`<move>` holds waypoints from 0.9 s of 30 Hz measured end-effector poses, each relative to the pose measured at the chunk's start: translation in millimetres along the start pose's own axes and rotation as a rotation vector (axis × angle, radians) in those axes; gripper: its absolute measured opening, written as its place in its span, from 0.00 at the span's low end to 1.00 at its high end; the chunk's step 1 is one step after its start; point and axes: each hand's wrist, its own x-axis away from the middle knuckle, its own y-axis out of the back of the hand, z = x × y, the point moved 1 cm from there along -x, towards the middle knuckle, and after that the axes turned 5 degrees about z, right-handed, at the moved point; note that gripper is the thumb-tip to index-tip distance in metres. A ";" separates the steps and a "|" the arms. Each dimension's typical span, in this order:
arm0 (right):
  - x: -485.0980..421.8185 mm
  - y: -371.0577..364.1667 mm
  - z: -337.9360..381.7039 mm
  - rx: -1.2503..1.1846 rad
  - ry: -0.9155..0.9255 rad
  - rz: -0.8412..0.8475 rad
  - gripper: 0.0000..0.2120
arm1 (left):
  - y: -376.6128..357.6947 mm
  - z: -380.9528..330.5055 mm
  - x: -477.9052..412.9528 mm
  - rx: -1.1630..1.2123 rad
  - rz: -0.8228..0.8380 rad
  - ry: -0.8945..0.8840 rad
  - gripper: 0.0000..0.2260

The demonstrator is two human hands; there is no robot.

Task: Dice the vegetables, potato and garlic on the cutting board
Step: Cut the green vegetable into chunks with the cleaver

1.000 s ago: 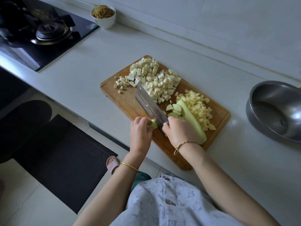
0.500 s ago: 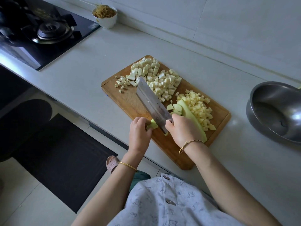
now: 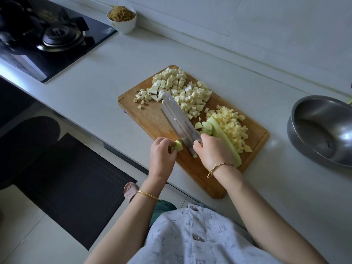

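Counter: we face a pale worktop (image 3: 190,54) that runs along a tiled wall.
Floor: a dark mat (image 3: 76,187) lies on light tiles, near left.
Hob: a black cooktop (image 3: 47,40) sits far left, with a white cup (image 3: 122,20) of shreds beside it.
Bowl: a steel bowl (image 3: 322,130) stands at the right, apart from the board.
Board: the wooden cutting board (image 3: 152,115) lies at an angle in the middle.
Right hand (image 3: 213,151): we wrap it round the handle of the cleaver (image 3: 179,121), whose blade is on the board.
Left hand (image 3: 162,157): we pinch a green vegetable piece (image 3: 177,146) against the blade's left side.
Change: the blade's flat shows wider than a second ago, and both hands keep their places.
Count: we count one board, one cleaver and one bowl.
Heaps: there are three, namely pale cubes (image 3: 182,88), potato dice (image 3: 232,126) and garlic bits (image 3: 142,96).
Uncut: one long green strip (image 3: 224,140) lies beside the potato.
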 end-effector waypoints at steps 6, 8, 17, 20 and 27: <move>1.7 3.9 -1.8 0.011 0.049 -0.012 0.17 | 0.7 -2.9 0.1 0.013 -0.003 0.035 0.05; 1.1 2.1 -1.3 0.015 0.060 0.004 0.17 | 0.6 -2.7 -0.4 0.014 -0.002 0.040 0.05; -4.2 -2.3 2.8 0.036 0.070 0.060 0.17 | -1.2 -1.4 -1.5 -0.010 -0.016 0.021 0.04; -4.9 -5.7 3.2 0.037 0.055 0.077 0.17 | -1.2 -1.6 -1.4 -0.007 -0.022 0.006 0.03; -8.0 5.5 -6.0 -0.070 0.007 0.010 0.14 | -2.7 -3.4 -4.6 -0.002 -0.018 0.017 0.04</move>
